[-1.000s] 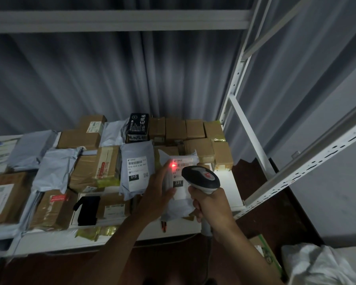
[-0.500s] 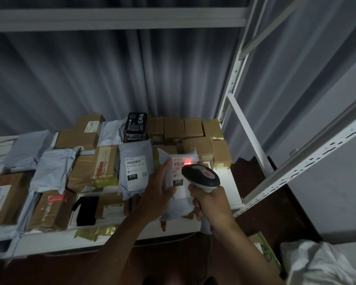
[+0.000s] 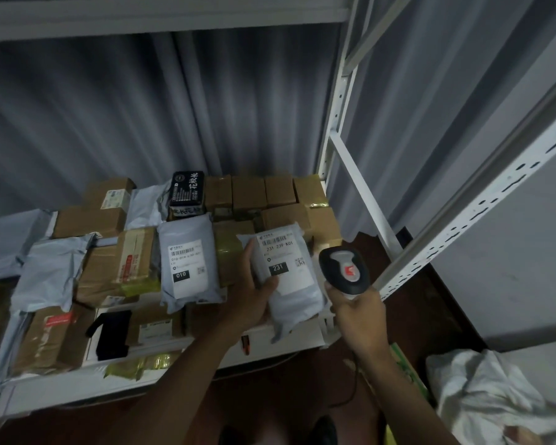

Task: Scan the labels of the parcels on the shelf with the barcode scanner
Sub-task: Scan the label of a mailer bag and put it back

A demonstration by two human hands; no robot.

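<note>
white shelf [image 3: 161,385] crowded, grey curtain [image 3: 109,117] behind; left hand [image 3: 251,300] fingers grip parcel 231 [image 3: 286,277], right hand [image 3: 357,313] grips scanner [image 3: 345,271].

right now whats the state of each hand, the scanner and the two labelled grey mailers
left hand: grips mailer 231, thumb across its front
right hand: grips the scanner handle
barcode scanner: held beside mailer 231, no red light visible on the label
mailer 231: held tilted up, label facing the camera
mailer 010: lying on the shelf, label up, untouched
</note>
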